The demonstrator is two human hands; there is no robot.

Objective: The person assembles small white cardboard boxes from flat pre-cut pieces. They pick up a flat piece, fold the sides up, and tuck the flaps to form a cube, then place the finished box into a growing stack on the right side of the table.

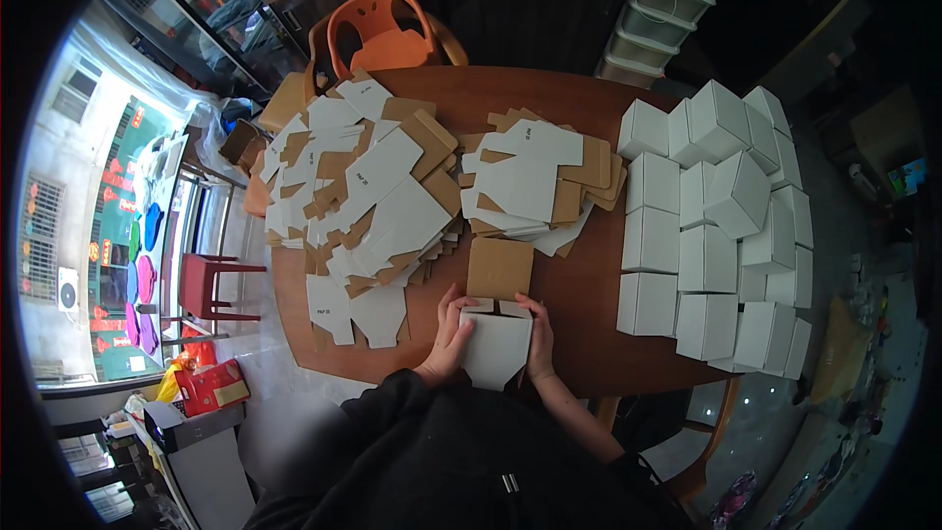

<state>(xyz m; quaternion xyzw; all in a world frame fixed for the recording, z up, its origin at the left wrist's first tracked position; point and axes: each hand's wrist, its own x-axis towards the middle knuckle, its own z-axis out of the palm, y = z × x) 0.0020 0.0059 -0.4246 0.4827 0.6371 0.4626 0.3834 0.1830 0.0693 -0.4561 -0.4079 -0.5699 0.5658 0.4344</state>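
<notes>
Between my two hands, at the near edge of the table, is a partly folded white cardboard box (pixel 496 348). Its brown inner lid flap (pixel 500 268) stands out away from me, and small side flaps show at the open end. My left hand (pixel 451 334) is closed along the box's left side, thumb on the white face. On the other side my right hand (pixel 537 336) grips the right wall, fingers near the flaps. Just beyond lies a pile of flat box blanks (pixel 520 172), white outside and brown inside.
A larger heap of flat blanks (pixel 383 177) covers the table's left part. Finished white boxes (pixel 706 245) are stacked at the right edge of the brown table (pixel 579 304). An orange chair (pixel 378 29) stands at the far side, a red stool (pixel 211 280) to the left.
</notes>
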